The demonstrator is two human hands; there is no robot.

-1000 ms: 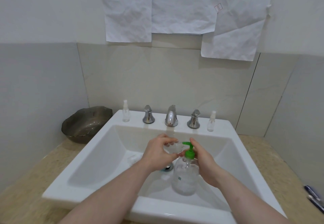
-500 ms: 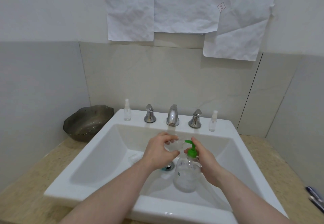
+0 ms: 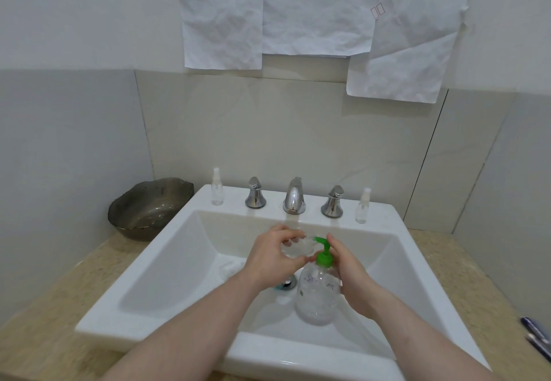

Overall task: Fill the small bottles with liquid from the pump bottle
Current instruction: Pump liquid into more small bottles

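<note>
Two hands busy: left hand [image 3: 272, 257] gripping small clear plastic bottle [image 3: 298, 248] under green pump nozzle [image 3: 320, 241], right hand [image 3: 347, 273] clasping clear pump bottle [image 3: 317, 294]. Best keeping opening directly beneath, pressing slowly.

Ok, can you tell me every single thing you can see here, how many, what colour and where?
pump bottle: one, clear with a green pump, standing in the sink basin
small clear bottle: one, held sideways at the pump spout
spray bottles: two, clear with white tops, one at the back left corner of the sink, one at the back right
sink: one, white, set in a beige counter
tap spout: one, chrome, middle back
tap handles: two, chrome, left and right of the spout
drain: one, metal, basin floor
bowl: one, dark grey, counter left
paper sheets: white, crumpled, on the wall
pens: dark, counter right edge
left hand: holds the small bottle
right hand: on the pump bottle
</note>
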